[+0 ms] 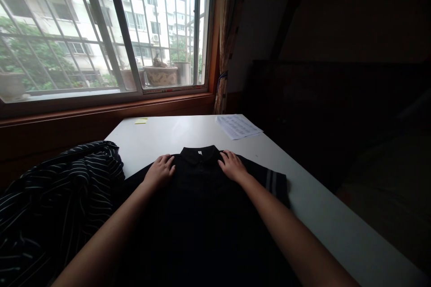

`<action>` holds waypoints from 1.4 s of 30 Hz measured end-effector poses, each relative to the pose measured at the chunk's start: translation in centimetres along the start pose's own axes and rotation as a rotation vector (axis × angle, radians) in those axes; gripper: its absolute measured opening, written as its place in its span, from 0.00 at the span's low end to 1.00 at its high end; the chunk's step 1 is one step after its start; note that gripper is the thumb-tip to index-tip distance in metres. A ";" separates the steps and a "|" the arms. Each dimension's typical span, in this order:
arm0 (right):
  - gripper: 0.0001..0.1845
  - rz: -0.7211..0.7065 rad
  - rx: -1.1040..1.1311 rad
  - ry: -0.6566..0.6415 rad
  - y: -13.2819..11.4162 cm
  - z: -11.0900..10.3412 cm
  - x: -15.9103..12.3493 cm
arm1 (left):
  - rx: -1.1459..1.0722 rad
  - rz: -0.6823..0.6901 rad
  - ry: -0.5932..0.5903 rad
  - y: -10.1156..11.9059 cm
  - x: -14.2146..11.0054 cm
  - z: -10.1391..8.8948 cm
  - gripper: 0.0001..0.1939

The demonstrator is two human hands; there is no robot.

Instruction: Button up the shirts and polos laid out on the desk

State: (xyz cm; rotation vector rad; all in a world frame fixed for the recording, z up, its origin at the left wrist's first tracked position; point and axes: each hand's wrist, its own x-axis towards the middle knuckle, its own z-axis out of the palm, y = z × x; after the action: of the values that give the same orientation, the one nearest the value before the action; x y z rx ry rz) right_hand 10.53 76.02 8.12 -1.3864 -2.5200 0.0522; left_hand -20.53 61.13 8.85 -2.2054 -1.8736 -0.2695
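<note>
A black polo shirt (202, 215) lies spread out, front up, on the white table (182, 131), its collar pointing toward the window. Grey stripes cross the sleeve on the right; the left sleeve runs toward a striped garment. My left hand (160, 170) rests on the shirt's left shoulder, beside the collar, with its fingers lying on the cloth. On the opposite shoulder my right hand (233, 166) lies flat, fingers slightly apart. Neither hand visibly grips the fabric. The shirt's lower part is very dark, and its hem cannot be made out.
A heap of dark, white-striped cloth (84, 184) sits at the table's left side. Printed sheets (237, 126) lie near the far right corner, and a yellow sticky note (141, 120) at the far left. Behind the table are a barred window (134, 31) and a tied curtain (225, 54).
</note>
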 end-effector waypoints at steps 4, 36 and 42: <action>0.31 -0.012 0.006 -0.045 0.2 -0.1 0.2 | -0.011 -0.007 -0.005 -0.1 0.1 0.0 0.24; 0.27 -0.032 0.138 -0.006 7.9 -6.6 -23.2 | -0.148 0.494 -0.137 13.6 -16.7 -9.9 0.33; 0.32 0.233 0.294 0.089 7.0 -6.9 -23.3 | -0.129 0.372 -0.142 11.6 -16.8 -8.4 0.31</action>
State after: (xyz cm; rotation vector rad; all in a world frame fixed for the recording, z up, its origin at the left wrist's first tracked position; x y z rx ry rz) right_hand 29.90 59.69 8.77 -1.5107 -2.1628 0.3797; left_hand -11.73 41.03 11.34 -2.6658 -1.5014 -0.1732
